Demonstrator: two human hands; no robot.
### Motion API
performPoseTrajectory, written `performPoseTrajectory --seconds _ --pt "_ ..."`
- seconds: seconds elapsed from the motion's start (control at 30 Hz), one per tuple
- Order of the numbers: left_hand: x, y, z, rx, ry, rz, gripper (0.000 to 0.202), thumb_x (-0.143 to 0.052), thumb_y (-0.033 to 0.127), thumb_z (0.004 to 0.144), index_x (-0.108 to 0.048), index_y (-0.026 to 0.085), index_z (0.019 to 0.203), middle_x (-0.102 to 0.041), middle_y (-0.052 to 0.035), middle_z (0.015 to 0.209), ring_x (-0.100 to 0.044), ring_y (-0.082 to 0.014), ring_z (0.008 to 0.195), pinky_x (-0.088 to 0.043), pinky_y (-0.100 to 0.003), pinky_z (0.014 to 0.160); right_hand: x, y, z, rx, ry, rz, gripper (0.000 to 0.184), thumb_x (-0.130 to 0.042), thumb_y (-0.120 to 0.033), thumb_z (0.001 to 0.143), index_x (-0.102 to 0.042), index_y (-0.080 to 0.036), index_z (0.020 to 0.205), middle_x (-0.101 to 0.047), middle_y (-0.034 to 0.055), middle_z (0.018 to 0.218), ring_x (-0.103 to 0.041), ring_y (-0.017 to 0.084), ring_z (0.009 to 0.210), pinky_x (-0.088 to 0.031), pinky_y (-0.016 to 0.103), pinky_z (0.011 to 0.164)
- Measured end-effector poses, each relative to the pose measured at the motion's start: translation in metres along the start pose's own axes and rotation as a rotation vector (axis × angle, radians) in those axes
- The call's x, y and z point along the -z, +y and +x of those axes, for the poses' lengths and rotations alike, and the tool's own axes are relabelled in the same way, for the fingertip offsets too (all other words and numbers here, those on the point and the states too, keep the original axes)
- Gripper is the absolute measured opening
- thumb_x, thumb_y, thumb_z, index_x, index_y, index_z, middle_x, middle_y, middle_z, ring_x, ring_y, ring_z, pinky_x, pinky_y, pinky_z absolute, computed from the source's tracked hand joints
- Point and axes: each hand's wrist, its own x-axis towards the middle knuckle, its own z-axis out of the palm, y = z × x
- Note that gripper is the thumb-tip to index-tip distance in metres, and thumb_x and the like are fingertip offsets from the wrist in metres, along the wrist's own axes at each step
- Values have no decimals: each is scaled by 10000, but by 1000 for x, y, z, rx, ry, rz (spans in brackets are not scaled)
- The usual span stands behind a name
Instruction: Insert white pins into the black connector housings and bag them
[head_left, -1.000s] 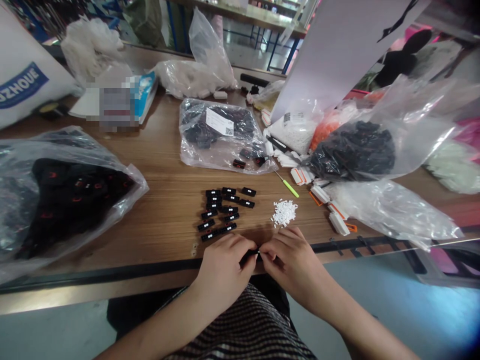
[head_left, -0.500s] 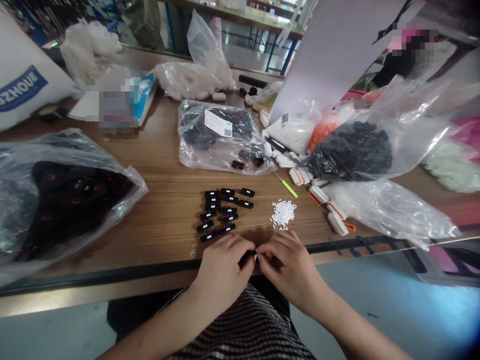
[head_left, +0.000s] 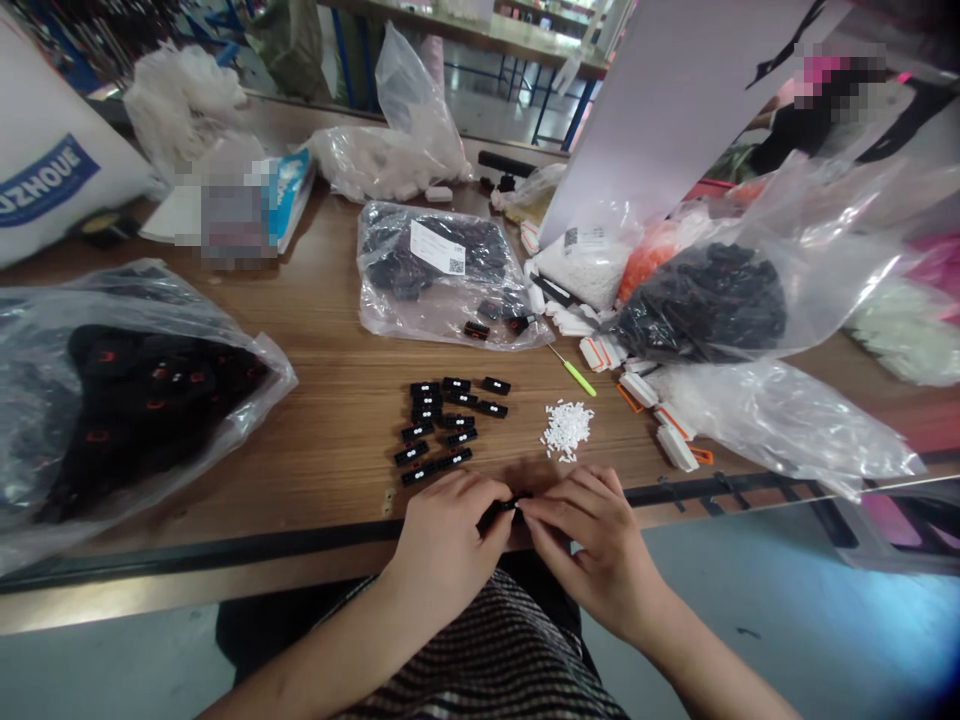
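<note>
A small black connector block (head_left: 513,503) is pinched between the thumb and fingers of my left hand (head_left: 455,525) at the table's front edge. A tiny white spot shows at its near end. My right hand (head_left: 589,535) is closed in a pinch at that end; what lies between its fingertips is too small to make out. Beyond my left hand lie several similar black connector blocks (head_left: 459,421) in loose rows, each with white dots on top. A heap of small white pegs (head_left: 568,430) sits beyond my right hand.
A screwdriver with a yellow-green handle (head_left: 580,378) lies past the heap. Clear bags of black parts stand at left (head_left: 150,400), centre (head_left: 409,265) and right (head_left: 712,295). White and orange pieces (head_left: 676,447) lie at right. A white panel (head_left: 637,100) rises behind.
My right hand has shifted slightly right, its fingers a little more extended, exposing more of the black connector block. My left hand keeps its hold in about the same place.
</note>
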Motion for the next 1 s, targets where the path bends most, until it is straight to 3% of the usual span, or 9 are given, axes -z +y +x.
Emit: performPoseTrajectory --seconds 0.2,0.3,0.4,0.5,0.67,0.8,1.0 --pt "2 0 0 20 -31 -4 207 -672 38 762 -690 216 866 -703 6 776 -647 -192 717 -535 -339 698 -6 -8 -1 70 -6 -167 176 -596 -155 907 -748 -223 964 -709 16 715 -590 178 703 -400 396 810" --pt "3 1 1 27 -41 11 155 -684 83 794 -688 221 863 -705 1 784 -656 -198 743 -539 -340 704 0 -2 3 27 -57 -82 176 -581 -186 917 -751 -229 934 -711 17 721 -608 174 717 -403 371 772" --pt "3 1 1 13 -38 8 97 -677 134 831 -687 221 873 -697 -4 782 -659 -201 750 -543 -339 691 13 25 4 -96 -4 -53 184 -562 -236 934 -746 -241 937 -730 20 782 -635 175 736 -408 354 742" --pt "4 0 1 3 -26 -7 100 -679 131 834 -685 218 883 -698 1 783 -659 -198 738 -549 -346 699 24 67 6 -281 148 -265 193 -563 -297 924 -744 -231 921 -755 51 868 -662 221 798 -421 376 771" --pt "3 0 -1 21 -26 3 106 -691 122 826 -678 220 865 -708 6 800 -660 -196 744 -548 -350 723 34 116 18 -419 62 -342 242 -533 -305 919 -756 -213 928 -774 58 888 -692 239 832 -436 362 797" --pt "3 0 0 25 -34 1 103 -684 124 827 -681 221 862 -702 6 792 -657 -195 733 -545 -345 706 34 120 32 -446 -30 -282 244 -542 -330 903 -763 -233 932 -768 36 897 -683 213 814 -439 318 729" --pt "3 0 0 25 -34 -9 109 -676 111 825 -679 214 862 -696 -4 788 -658 -199 741 -549 -357 731 40 115 41 -575 -103 -358 167 -585 -292 802 -718 -220 729 -672 14 615 -582 180 570 -358 304 576"
